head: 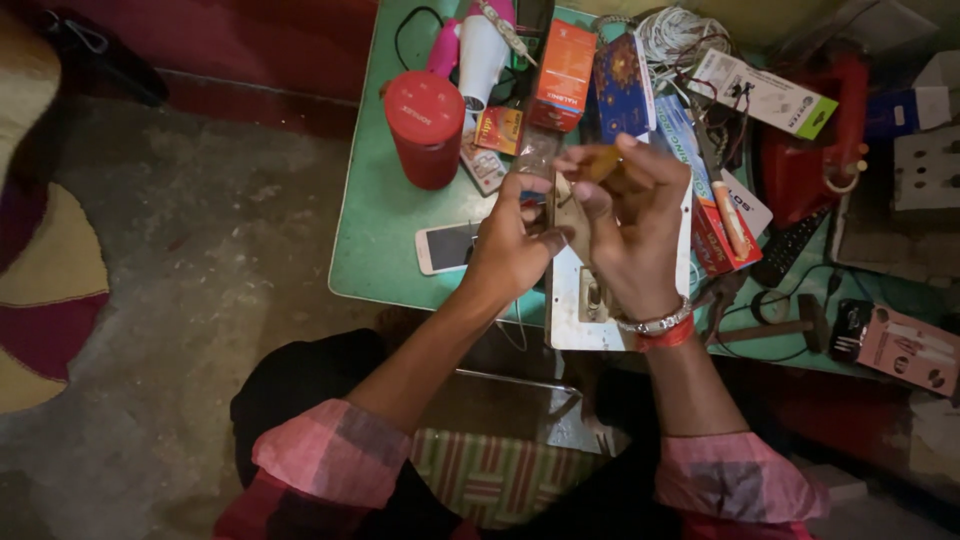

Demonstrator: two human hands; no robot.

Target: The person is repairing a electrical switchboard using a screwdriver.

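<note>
Both hands, left and right, pinch a small yellow piece below the orange box and blue box.

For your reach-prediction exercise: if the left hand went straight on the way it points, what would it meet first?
Probably the small clear packet just beyond the left hand, then the orange box; depth is unclear.

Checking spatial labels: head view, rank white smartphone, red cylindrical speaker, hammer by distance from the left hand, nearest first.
1. White smartphone: on the green table, just left of the left hand.
2. Red cylindrical speaker: farther up and left, standing on the table.
3. Hammer: far right, beyond the right hand.
</note>
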